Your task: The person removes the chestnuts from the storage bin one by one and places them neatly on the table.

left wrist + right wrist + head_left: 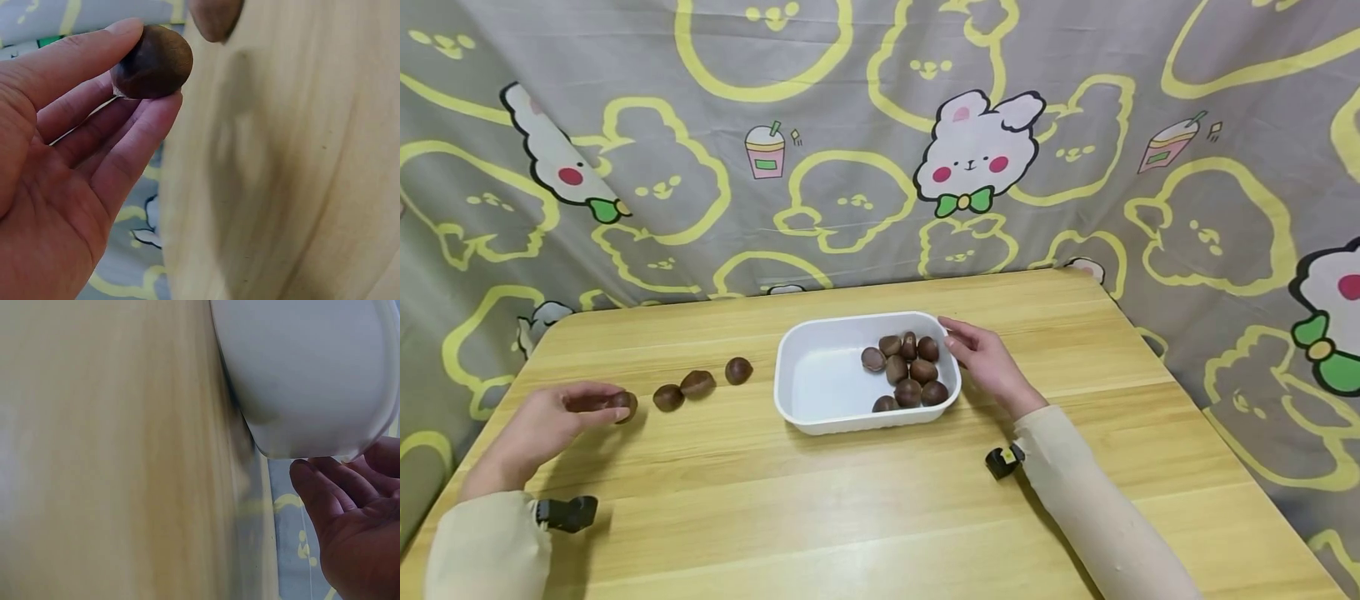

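Observation:
With thumb and fingertips my left hand (535,425) pinches a brown chestnut (159,62) close over the left part of the table. Three more chestnuts (698,384) lie on the wood in a slanting row, between that hand and a white plastic tray (820,424). Several chestnuts (907,392) are gathered in the right part of the tray, and its left part shows bare floor. My right hand (996,367) is at the tray's right end, fingertips right at the outer wall and thumb by the rim; the right wrist view shows nothing pinched in it.
The wooden table (850,517) has a rounded edge at the back left. A patterned grey curtain (865,208) hangs close behind and beside it. Each wrist wears a small black device (1003,461).

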`<state>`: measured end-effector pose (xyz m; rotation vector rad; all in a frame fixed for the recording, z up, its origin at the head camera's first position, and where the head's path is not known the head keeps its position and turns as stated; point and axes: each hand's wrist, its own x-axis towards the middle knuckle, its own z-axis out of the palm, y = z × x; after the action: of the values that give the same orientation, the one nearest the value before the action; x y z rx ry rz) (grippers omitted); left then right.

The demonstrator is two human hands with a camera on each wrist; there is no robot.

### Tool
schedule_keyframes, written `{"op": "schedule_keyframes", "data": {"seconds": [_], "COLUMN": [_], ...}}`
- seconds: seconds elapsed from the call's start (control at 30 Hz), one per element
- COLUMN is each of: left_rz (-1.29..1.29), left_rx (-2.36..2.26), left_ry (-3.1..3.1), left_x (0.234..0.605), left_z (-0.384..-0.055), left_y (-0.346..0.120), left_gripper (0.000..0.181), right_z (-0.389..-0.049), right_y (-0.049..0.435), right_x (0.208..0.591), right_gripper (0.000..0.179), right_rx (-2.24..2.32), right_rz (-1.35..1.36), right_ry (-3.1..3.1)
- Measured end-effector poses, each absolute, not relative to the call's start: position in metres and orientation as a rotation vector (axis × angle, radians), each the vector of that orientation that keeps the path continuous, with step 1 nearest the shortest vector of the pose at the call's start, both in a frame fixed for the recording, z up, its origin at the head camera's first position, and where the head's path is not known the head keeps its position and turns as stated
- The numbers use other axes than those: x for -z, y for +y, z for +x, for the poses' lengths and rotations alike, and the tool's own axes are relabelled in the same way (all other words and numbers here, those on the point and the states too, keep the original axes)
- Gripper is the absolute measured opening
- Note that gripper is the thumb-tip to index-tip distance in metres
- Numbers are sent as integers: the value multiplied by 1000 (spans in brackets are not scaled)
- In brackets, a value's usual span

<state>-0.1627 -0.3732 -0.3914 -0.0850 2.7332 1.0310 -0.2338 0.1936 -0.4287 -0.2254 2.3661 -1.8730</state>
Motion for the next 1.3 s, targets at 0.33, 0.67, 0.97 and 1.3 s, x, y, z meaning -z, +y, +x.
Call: {"op": "schedule_keyframes", "data": {"seconds": [0.33, 0.67, 0.97, 1.3], "left_rz": [-42, -78, -73, -125], "left_rx": [-1036, -1058, -1051, -1050], "left_ry": [2678, 2658, 2658, 2696], "left_x": [409, 411, 409, 404], "left_z": [-165, -166, -169, -165], "left_y": [-377, -375, -375, -372], "left_gripper": [63, 67, 71, 78], "right_z": [-235, -234, -233, -233], "right_y": [193, 193, 193, 193], "right_x": [429, 430, 429, 428], "right_gripper": [42, 42, 42, 41], "right_rx": [1838, 1825, 1830, 1831], "right_rz": [-223, -224, -209, -196], "right_ry": [2395, 2400, 2403, 2401]}}
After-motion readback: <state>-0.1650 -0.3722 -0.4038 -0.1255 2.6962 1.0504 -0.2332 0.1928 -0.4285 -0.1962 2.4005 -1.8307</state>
